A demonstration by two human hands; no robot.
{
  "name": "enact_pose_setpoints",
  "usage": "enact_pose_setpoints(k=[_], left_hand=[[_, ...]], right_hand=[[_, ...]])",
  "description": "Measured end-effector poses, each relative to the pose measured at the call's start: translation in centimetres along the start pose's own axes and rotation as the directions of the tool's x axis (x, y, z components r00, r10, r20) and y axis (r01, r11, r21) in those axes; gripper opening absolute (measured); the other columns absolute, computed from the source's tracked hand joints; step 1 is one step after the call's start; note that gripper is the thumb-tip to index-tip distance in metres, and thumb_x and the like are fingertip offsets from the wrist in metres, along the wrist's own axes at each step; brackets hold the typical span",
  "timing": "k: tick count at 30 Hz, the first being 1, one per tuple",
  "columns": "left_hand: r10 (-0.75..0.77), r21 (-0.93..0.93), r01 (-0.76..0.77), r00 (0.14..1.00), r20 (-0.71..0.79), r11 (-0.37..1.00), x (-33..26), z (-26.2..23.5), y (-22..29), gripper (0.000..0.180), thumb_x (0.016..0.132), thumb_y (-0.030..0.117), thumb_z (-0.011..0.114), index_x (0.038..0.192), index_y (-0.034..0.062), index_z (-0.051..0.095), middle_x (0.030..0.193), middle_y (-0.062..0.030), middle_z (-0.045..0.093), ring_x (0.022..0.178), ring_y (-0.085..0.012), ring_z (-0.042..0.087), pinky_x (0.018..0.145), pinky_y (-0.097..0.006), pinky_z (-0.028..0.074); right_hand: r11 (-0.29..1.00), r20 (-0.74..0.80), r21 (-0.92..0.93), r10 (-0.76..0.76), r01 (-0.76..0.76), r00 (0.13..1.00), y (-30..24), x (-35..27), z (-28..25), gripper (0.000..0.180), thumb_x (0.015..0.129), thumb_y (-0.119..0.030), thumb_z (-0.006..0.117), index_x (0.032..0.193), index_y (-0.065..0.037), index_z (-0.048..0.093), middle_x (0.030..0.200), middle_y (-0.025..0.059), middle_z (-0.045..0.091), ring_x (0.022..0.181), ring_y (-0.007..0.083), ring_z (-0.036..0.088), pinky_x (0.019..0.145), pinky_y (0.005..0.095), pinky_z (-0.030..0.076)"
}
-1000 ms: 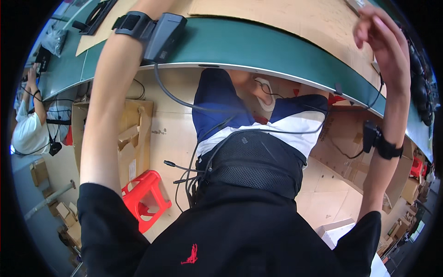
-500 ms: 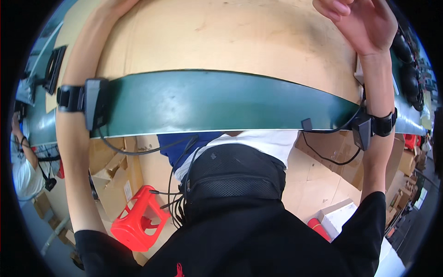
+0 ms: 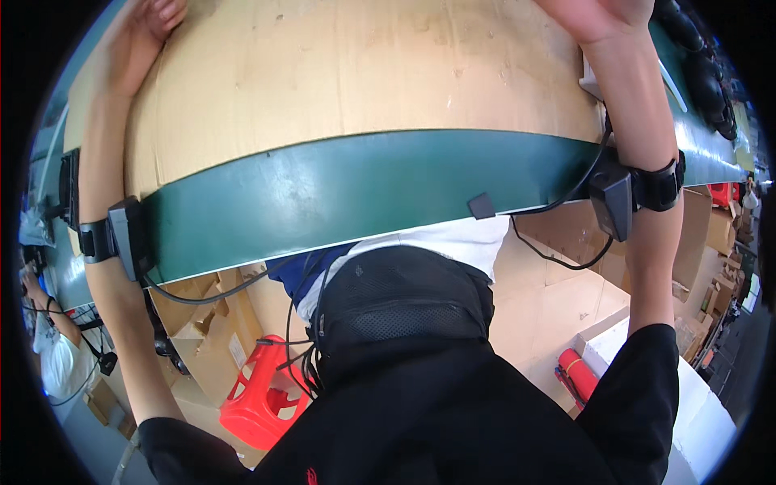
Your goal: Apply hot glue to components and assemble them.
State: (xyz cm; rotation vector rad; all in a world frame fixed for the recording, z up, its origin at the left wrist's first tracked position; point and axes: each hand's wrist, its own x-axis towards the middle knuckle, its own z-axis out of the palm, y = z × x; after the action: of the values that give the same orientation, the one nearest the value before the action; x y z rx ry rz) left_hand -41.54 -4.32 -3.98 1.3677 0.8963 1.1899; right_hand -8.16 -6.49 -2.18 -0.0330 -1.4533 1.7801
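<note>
My left hand point(image 3: 144, 40) is at the upper left, over the left edge of a tan cardboard sheet point(image 3: 339, 73) that covers the bench. Its visible fingers are curled and pressed together, and the upper edge of the picture cuts the hand off. Whether anything is inside them is hidden. At the upper right, only the wrist and lower palm of my right hand point(image 3: 602, 14) show above the sheet's right side; its fingers lie outside the picture. Each forearm wears a black strap with a dark box, the left box point(image 3: 131, 238) and the right box point(image 3: 612, 202), both trailing cables.
The green bench edge point(image 3: 347, 194) runs between me and the cardboard. A black pouch point(image 3: 404, 299) sits at my waist. Below are a red plastic stool point(image 3: 263, 404), cardboard boxes point(image 3: 206, 323) and a red roll point(image 3: 578, 372). At far left another person's arm point(image 3: 61, 319) shows.
My left hand has come into view at the upper left. My right hand has slid up and left, its fingers now out of the picture. The whole view has shifted and tilted slightly.
</note>
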Motion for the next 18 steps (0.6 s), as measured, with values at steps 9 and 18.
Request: enact_pose_setpoints(k=[9,18], left_hand=[[-0.106,-0.104,0.129,0.974,0.198,0.986,-0.3,-5.0,-3.4,0.022,0.094,0.026,0.06,0.1,0.0056,0.058,0.07,0.0059,0.038,0.063,-0.006,0.044,0.054,-0.022,0.034],[-0.122,-0.052,0.137,0.967,0.222,0.989,0.3,-4.0,-2.6,0.019,0.094,0.027,0.058,0.09,0.0104,0.051,0.066,0.0066,0.032,0.06,-0.0057,0.038,0.053,-0.021,0.028]], right_hand=[[0.97,0.014,0.243,-0.027,0.023,1.0,1.6,-1.2,1.6,0.031,0.104,-0.025,0.033,0.106,-0.003,0.054,0.071,0.0021,0.049,0.068,0.0149,0.049,0.062,0.0268,0.04],[0.983,-0.021,0.162,-0.09,0.092,0.996,0.1,-1.3,1.9,0.03,0.104,-0.028,0.03,0.1,-0.008,0.052,0.066,-0.0009,0.045,0.061,0.013,0.045,0.057,0.0263,0.036]])
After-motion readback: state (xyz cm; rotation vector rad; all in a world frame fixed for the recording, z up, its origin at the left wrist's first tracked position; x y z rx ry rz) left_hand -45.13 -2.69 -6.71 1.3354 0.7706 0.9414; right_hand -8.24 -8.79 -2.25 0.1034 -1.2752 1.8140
